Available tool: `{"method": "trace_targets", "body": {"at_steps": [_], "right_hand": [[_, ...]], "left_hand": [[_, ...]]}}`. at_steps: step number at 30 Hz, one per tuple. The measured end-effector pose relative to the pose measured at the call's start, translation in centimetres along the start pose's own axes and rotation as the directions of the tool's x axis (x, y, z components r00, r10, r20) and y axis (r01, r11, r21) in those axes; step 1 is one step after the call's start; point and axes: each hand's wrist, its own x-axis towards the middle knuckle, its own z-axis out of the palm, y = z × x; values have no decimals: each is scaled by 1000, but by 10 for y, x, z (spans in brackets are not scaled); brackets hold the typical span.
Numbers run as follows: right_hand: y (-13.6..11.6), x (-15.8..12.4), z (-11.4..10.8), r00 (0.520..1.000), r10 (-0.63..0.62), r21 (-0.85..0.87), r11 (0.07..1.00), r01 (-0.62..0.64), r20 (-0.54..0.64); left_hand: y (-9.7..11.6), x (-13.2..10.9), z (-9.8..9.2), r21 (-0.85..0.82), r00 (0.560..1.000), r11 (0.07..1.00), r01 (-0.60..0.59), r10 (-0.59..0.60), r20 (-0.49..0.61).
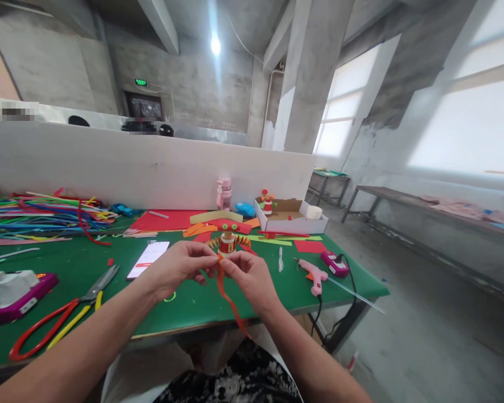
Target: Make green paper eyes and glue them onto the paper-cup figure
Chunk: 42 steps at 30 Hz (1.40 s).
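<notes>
My left hand [183, 267] and my right hand [248, 275] meet above the front of the green table [273, 291]. Both pinch the upper end of a narrow orange paper strip [228, 299], whose tail hangs past the table edge toward my lap. Just behind my fingertips is a small paper figure [227, 244] with a red and white body, green round eyes and folded accordion arms; my hands cover its lower part. Whether my fingers touch it, I cannot tell. A phone [151, 258] lies beyond my left forearm, and a white pen [281, 259] lies to the right of my right hand.
Scissors [93, 294] and a purple power block [21, 296] are at left, below a pile of coloured strips [46, 215]. A pink glue gun [315, 275] with its cord is at right. Behind stand a pink bottle [224, 193] and an open box [292, 225].
</notes>
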Motion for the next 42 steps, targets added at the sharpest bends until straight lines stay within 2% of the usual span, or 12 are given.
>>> {"method": "trace_targets", "body": {"at_steps": [4, 9, 12, 17, 22, 28, 42], "right_hand": [[-3, -2, 0, 994, 110, 94, 989, -111, 9], [-5, 1, -3, 983, 174, 52, 983, -177, 55], [-3, 3, -4, 984, 176, 43, 983, -177, 23], [-2, 3, -5, 981, 176, 98, 981, -168, -84], [-3, 4, -3, 973, 193, 156, 973, -172, -128], [0, 5, -2, 968, 203, 215, 962, -169, -148], [3, 3, -5, 961, 209, 236, 958, -164, -183]], "left_hand": [[0, -2, 5, 60, 1000, 998, -3, 3, 11], [-5, -1, 6, 71, 1000, 997, 3, -4, 19], [-10, -2, 4, 34, 1000, 999, 4, -4, 8], [-16, -6, 0, -103, 997, 994, 36, -43, -68], [-21, -10, -1, -201, 996, 979, 37, -53, -75], [-26, -11, -1, -210, 996, 977, 34, -51, -75], [-33, -14, -2, -223, 988, 974, 30, -63, -142]]}}
